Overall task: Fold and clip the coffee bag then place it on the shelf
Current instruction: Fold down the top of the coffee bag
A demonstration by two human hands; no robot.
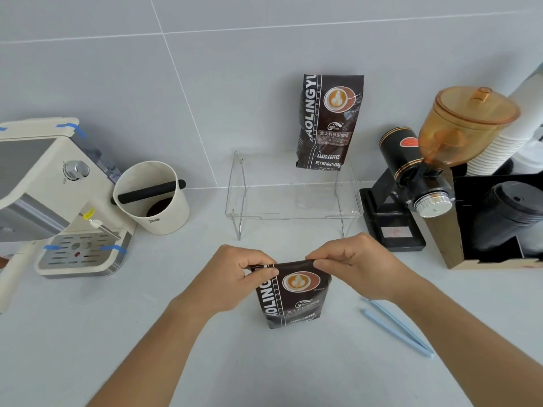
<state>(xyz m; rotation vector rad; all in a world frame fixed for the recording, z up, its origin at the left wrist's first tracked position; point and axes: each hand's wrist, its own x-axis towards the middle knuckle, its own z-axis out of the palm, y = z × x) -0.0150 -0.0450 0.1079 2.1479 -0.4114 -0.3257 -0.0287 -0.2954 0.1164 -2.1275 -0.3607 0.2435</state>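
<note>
A dark brown coffee bag (293, 301) stands upright on the white counter in front of me. My left hand (235, 274) pinches its top left corner, and my right hand (349, 262) pinches its top right corner. The top edge is folded over between my fingers. A long light blue bag clip (396, 327) lies open on the counter to the right of the bag, untouched. Behind the bag stands a clear acrylic shelf (293, 212). A second, taller coffee bag (329, 121) stands on the shelf's back right part, leaning on the wall.
At the left are a cream espresso machine (58, 201) and a cream knock box (155, 198). At the right are a black grinder with an amber hopper (435, 160), stacked paper cups (505, 136) and a box holding black lids (511, 212).
</note>
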